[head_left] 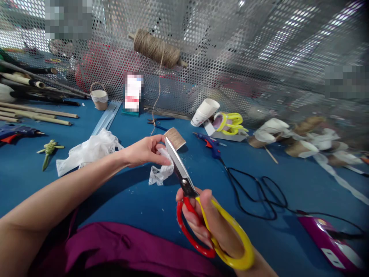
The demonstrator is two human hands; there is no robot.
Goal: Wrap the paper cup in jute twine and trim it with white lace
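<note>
My right hand (201, 219) grips a pair of scissors (184, 182) with one red and one yellow handle, the blades pointing up and away. In my left hand (152, 152) a crumpled piece of white lace (161, 171) is pinched, its loose end hanging over the blue table. The blades lie right beside the lace and the left fingertips; whether they touch the lace I cannot tell. Just behind them a twine-wrapped cup (175, 138) lies tilted, close to the left fingers. A strand of twine (158, 98) runs down from a large spool (155, 48) toward that cup.
More white lace (98, 150) is heaped at left, near a small basket (100, 99) and a glue gun (20, 130). A second glue gun (209, 143) has a looping cord leading to a purple power strip (331, 242). Paper cups (204, 111) lie by a perforated metal screen (245, 57).
</note>
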